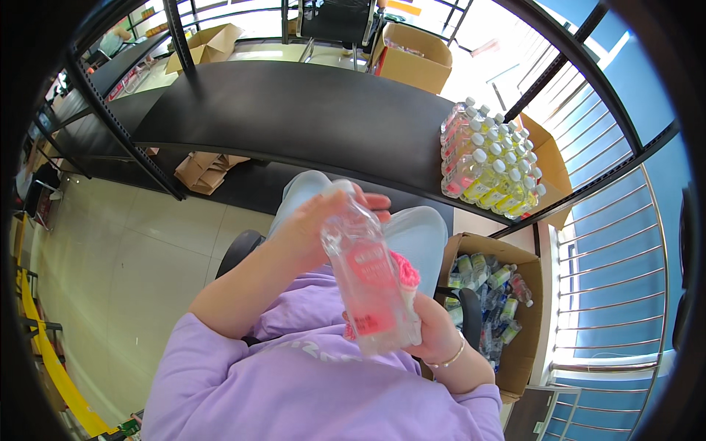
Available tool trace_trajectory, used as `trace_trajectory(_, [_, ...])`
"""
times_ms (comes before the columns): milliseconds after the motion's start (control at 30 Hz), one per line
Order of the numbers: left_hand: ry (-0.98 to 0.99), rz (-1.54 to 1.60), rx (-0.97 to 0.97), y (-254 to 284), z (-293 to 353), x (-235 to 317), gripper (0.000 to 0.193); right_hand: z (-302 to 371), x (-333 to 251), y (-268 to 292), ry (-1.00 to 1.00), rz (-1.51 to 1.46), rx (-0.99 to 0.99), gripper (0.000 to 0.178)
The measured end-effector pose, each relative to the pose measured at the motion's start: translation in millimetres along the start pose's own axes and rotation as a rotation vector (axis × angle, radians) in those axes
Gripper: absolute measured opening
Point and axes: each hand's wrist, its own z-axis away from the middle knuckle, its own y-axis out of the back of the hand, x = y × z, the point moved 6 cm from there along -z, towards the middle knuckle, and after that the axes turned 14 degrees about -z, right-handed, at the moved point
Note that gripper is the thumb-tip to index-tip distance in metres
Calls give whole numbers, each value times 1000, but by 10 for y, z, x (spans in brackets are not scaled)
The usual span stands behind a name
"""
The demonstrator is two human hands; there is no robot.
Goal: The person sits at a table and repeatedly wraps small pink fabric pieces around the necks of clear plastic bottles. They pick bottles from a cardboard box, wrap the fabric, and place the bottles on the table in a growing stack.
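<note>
A transparent plastic bottle (371, 283) with a pink label and a white cap is tilted in front of my chest, its cap end pointing away from me. My left hand (305, 224) is closed round the neck end, and its fingertips show behind the bottle. Lower down, my right hand (435, 327) grips the bottle near its base. A pink and white cloth (405, 272) is bunched between the right hand and the bottle's side. Most of the right fingers are hidden behind the bottle.
Ahead runs a black shelf (294, 106) on black uprights. Rows of white-capped bottles (493, 162) stand at its right end. A cardboard box (526, 353) of jumbled bottles sits to my right, beside a chair armrest (471, 316). Torn cardboard (206, 173) lies beneath the shelf.
</note>
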Motion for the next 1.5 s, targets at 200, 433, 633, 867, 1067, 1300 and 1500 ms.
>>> trace_trajectory(200, [-129,46,267,144,78,260,19,-9,-137,-31,181,276,51,59])
trace_trajectory(433, [-82,-57,397,238,132,139,14,42,-264,-233,615,1238,-13,61])
trace_trajectory(633, [-67,-260,452,-119,179,46,21,-24,-184,-272,797,1864,56,75])
trace_trajectory(867, [70,-300,358,-186,175,-163,26,-29,-177,-235,856,1787,76,77])
trace_trajectory(1067, [-41,-260,388,-89,164,-15,22,-24,-203,-296,892,1810,32,75])
trace_trajectory(1300, [-151,-123,520,127,191,278,15,-70,-268,-202,891,1788,29,66])
trace_trajectory(1500, [-230,25,634,236,235,347,17,-62,-328,-99,917,1728,106,63])
